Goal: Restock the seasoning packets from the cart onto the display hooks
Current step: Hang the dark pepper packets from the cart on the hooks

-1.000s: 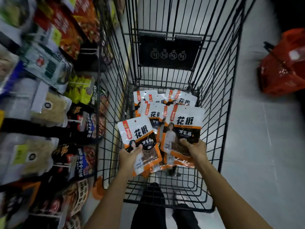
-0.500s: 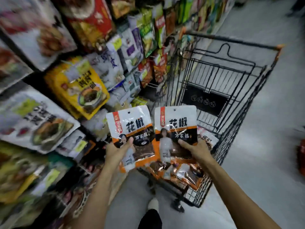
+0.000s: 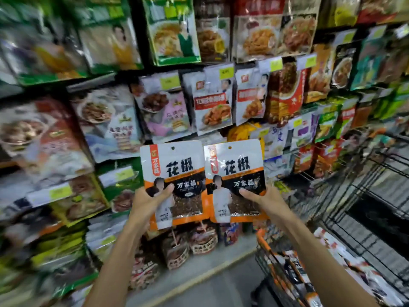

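Orange-trimmed, the left packet (image 3: 174,171) was pinched low by the left hand (image 3: 150,202), the right packet (image 3: 236,169) by the right hand (image 3: 263,200). Both stood upright, holes (image 3: 172,148) uppermost, before the rack (image 3: 135,36); neither hand was nearer.

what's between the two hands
Head view: only the left packet and right packet, edges meeting, gripped by the left hand and right hand.

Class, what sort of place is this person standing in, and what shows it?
Most likely a supermarket aisle: food packets hang in dense rows, yellow price tags sit above them, and a wire cart stands at the right.
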